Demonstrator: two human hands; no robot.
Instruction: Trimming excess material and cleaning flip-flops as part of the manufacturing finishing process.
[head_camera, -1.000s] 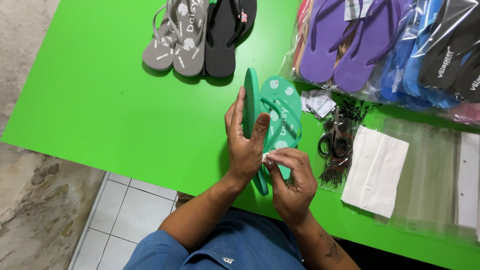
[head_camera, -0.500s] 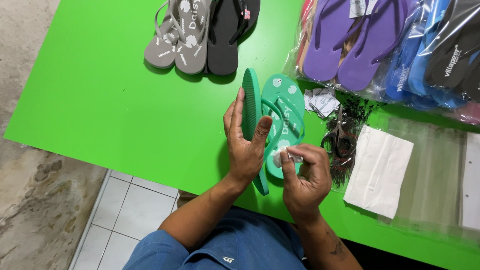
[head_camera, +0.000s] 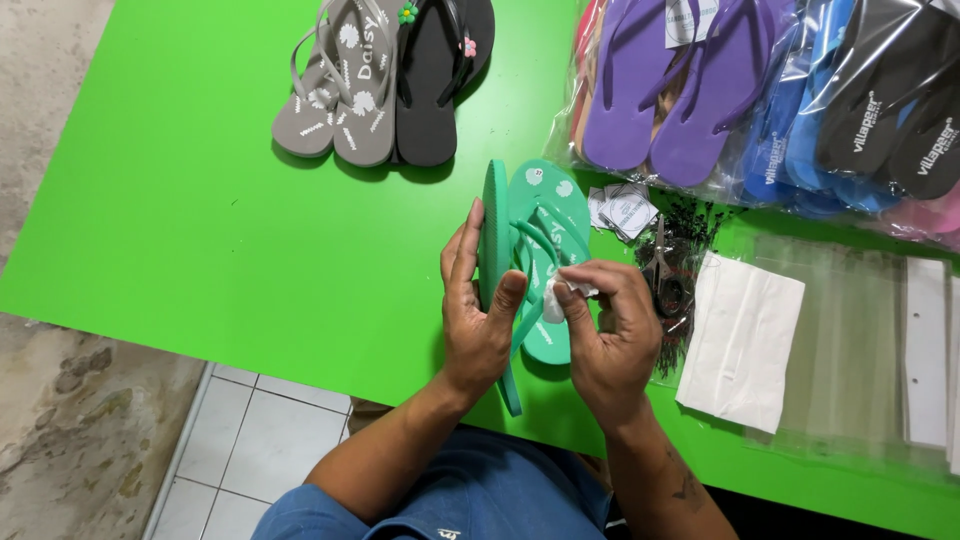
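Note:
A pair of teal-green flip-flops (head_camera: 545, 215) rests on the bright green table (head_camera: 200, 220). One stands on its edge, the other lies flat with straps up. My left hand (head_camera: 478, 310) grips the upright flip-flop from the left, thumb hooked over its strap. My right hand (head_camera: 608, 335) pinches a small white tag (head_camera: 556, 296) against the straps, fingertips meeting the left thumb.
A grey flip-flop pair (head_camera: 340, 80) and a black pair (head_camera: 440, 70) lie at the back. Bagged purple, blue and black flip-flops (head_camera: 760, 90) pile up at the back right. Loose tags (head_camera: 620, 208), pliers (head_camera: 662, 268), white paper (head_camera: 742, 338) and clear bags (head_camera: 860, 350) sit at the right.
My right hand has shifted up along the straps with the white tag. The left hand keeps its grip on the upright flip-flop.

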